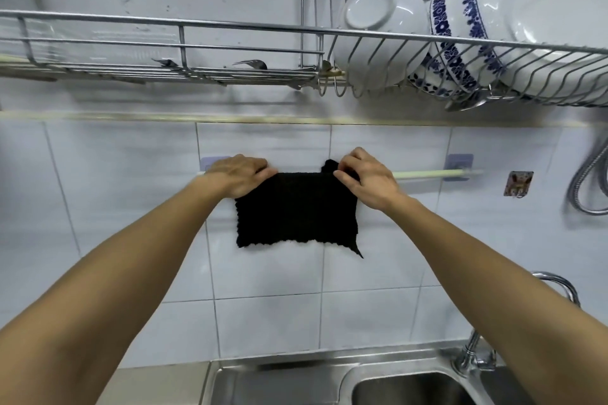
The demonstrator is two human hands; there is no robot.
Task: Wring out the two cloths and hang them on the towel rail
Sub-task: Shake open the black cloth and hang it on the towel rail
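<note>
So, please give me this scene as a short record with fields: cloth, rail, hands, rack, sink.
cloth: black cloth, draped over the rail, hanging flat against the tiles
rail: pale rail on the wall, bare to the right of the cloth
left hand: grip on the cloth's top left corner
right hand: grip on the top right corner
rack: above, holding bowls
sink: below; second cloth not visible

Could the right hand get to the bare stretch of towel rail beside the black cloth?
Probably yes: the right hand is at the cloth, and the rail beside it is bare, with nothing between.
</note>
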